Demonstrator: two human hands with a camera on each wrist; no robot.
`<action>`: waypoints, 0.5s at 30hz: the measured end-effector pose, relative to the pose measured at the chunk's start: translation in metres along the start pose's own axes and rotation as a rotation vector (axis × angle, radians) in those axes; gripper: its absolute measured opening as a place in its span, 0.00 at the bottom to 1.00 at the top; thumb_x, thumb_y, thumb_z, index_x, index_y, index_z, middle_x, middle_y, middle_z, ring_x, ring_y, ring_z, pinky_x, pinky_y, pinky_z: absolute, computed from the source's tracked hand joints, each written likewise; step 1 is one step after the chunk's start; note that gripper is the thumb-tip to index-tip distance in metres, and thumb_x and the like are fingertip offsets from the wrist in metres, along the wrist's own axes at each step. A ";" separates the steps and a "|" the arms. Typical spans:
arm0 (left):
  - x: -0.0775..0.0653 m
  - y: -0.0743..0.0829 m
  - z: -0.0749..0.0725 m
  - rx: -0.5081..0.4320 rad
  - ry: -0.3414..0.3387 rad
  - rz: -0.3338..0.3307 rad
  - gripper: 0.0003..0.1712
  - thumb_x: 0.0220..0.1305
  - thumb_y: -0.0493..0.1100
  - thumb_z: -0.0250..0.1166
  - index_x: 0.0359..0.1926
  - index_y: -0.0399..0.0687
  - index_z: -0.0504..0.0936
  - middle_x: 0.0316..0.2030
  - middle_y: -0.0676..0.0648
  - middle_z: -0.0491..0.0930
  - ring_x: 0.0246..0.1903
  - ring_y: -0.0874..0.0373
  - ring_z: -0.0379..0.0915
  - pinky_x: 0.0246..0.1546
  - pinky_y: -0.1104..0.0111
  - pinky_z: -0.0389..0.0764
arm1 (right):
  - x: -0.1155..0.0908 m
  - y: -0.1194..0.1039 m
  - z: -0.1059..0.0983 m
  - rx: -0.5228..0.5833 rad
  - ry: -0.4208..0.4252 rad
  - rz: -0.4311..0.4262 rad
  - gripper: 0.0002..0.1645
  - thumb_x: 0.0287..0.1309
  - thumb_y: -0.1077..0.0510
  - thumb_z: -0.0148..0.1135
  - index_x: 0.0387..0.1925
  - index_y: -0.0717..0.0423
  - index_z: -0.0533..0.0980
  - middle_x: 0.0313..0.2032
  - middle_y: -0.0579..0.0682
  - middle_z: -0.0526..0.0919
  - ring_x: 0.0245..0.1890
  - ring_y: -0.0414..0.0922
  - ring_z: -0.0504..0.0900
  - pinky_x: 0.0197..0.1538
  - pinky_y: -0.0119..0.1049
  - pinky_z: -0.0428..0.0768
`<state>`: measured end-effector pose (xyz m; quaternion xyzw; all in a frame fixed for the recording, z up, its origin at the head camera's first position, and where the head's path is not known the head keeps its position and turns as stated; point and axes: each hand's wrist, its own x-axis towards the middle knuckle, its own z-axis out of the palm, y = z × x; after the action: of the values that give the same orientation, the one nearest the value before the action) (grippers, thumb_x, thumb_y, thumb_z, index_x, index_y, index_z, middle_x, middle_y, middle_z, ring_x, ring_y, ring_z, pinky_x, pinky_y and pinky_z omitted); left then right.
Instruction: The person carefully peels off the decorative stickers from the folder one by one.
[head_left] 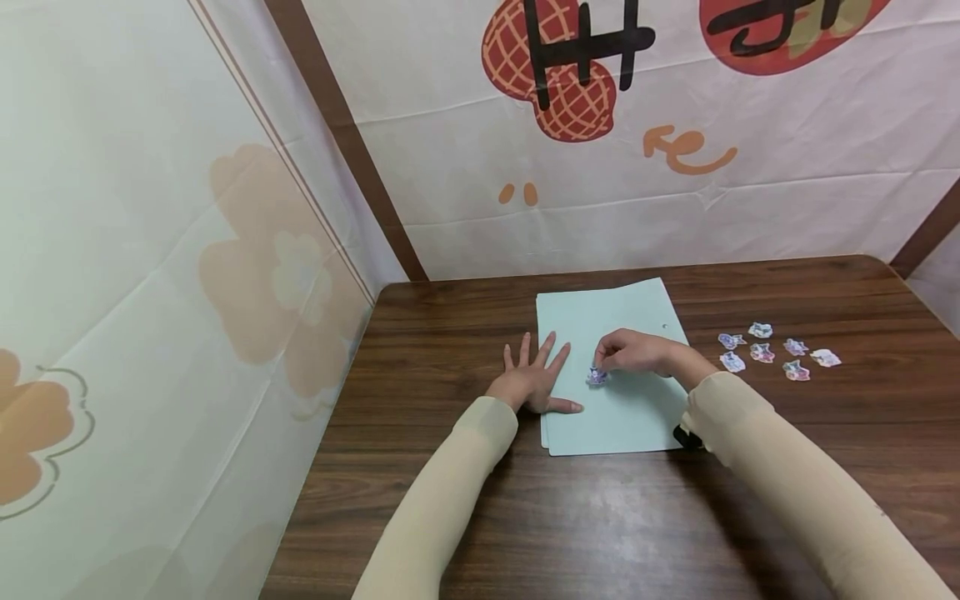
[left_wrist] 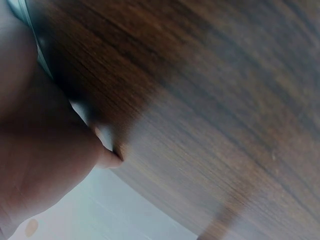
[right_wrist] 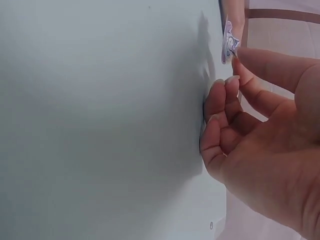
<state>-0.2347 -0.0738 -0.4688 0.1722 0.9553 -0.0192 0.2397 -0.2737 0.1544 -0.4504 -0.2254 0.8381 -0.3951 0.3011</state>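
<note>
Pale blue-green paper sheets (head_left: 637,425) lie stacked on the wooden table, their edges slightly offset. My left hand (head_left: 528,385) rests with spread fingers over the left edge of the paper; in the left wrist view its side (left_wrist: 45,160) shows against the wood. Between thumb and index finger, my right hand (head_left: 633,350) pinches a small purple cartoon sticker (head_left: 596,377) close over the middle of the paper. The right wrist view shows that sticker (right_wrist: 230,44) held by its edge, with the other fingers curled against the sheet.
Several small cartoon stickers (head_left: 762,352) lie scattered on the table (head_left: 450,333) right of the paper. A black object (head_left: 686,437) shows partly under the right sleeve at the paper's lower right corner. Printed cloth (head_left: 450,125) hangs behind the table and along its left side.
</note>
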 end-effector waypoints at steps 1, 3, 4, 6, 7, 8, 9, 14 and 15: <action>0.000 0.000 0.000 0.000 0.000 0.004 0.64 0.60 0.83 0.52 0.82 0.68 0.27 0.81 0.51 0.18 0.78 0.37 0.12 0.73 0.36 0.30 | -0.001 0.000 0.000 -0.010 0.013 -0.001 0.08 0.72 0.63 0.56 0.40 0.64 0.79 0.35 0.50 0.76 0.35 0.46 0.68 0.40 0.38 0.67; 0.000 0.000 0.000 -0.005 -0.004 0.010 0.64 0.60 0.83 0.52 0.82 0.67 0.27 0.81 0.51 0.18 0.77 0.36 0.11 0.73 0.35 0.29 | -0.005 -0.001 -0.001 -0.032 0.044 -0.001 0.07 0.71 0.63 0.57 0.40 0.64 0.79 0.34 0.50 0.76 0.36 0.46 0.69 0.40 0.39 0.68; 0.003 -0.001 0.002 -0.007 -0.006 0.008 0.64 0.60 0.83 0.53 0.82 0.68 0.26 0.81 0.51 0.18 0.77 0.37 0.11 0.73 0.35 0.28 | -0.007 -0.001 -0.002 -0.042 0.063 -0.002 0.07 0.71 0.63 0.58 0.40 0.63 0.80 0.34 0.50 0.76 0.36 0.46 0.69 0.40 0.39 0.69; 0.006 -0.002 0.004 -0.013 -0.011 0.004 0.64 0.60 0.83 0.53 0.81 0.69 0.26 0.80 0.52 0.17 0.77 0.37 0.10 0.72 0.35 0.27 | -0.014 -0.002 -0.005 -0.055 0.101 0.000 0.07 0.71 0.63 0.58 0.40 0.63 0.80 0.34 0.51 0.77 0.36 0.46 0.70 0.40 0.39 0.69; 0.007 -0.002 0.005 -0.017 -0.016 -0.001 0.65 0.59 0.83 0.53 0.81 0.70 0.25 0.80 0.53 0.16 0.77 0.37 0.10 0.72 0.35 0.26 | -0.018 -0.002 -0.008 -0.058 0.114 -0.005 0.07 0.70 0.63 0.58 0.40 0.63 0.80 0.34 0.51 0.77 0.36 0.45 0.70 0.40 0.39 0.69; 0.008 -0.003 0.006 -0.018 -0.019 -0.006 0.65 0.59 0.84 0.54 0.81 0.71 0.25 0.80 0.54 0.15 0.77 0.38 0.09 0.72 0.35 0.26 | -0.022 -0.001 -0.010 -0.063 0.127 -0.014 0.07 0.70 0.63 0.58 0.39 0.64 0.80 0.34 0.51 0.77 0.35 0.45 0.70 0.39 0.39 0.69; 0.008 -0.003 0.006 -0.017 -0.020 -0.005 0.65 0.59 0.83 0.54 0.81 0.71 0.25 0.80 0.54 0.15 0.77 0.38 0.09 0.72 0.35 0.26 | -0.027 -0.001 -0.013 -0.069 0.139 -0.030 0.06 0.70 0.64 0.58 0.39 0.64 0.80 0.34 0.51 0.77 0.35 0.45 0.69 0.38 0.38 0.69; -0.002 -0.002 0.002 -0.012 0.000 0.025 0.64 0.61 0.82 0.53 0.82 0.67 0.26 0.80 0.52 0.16 0.77 0.36 0.10 0.72 0.35 0.26 | -0.056 0.009 -0.028 -0.122 0.177 -0.089 0.06 0.70 0.65 0.59 0.39 0.65 0.78 0.32 0.52 0.77 0.31 0.44 0.70 0.32 0.36 0.69; -0.004 -0.002 0.002 -0.011 0.006 0.032 0.64 0.61 0.82 0.53 0.82 0.66 0.26 0.80 0.51 0.17 0.77 0.36 0.11 0.72 0.34 0.27 | -0.062 0.012 -0.031 -0.132 0.184 -0.091 0.05 0.70 0.65 0.59 0.39 0.65 0.78 0.32 0.53 0.77 0.31 0.44 0.70 0.32 0.36 0.69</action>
<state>-0.2313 -0.0769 -0.4687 0.1861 0.9533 -0.0097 0.2378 -0.2522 0.2153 -0.4239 -0.2451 0.8753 -0.3715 0.1890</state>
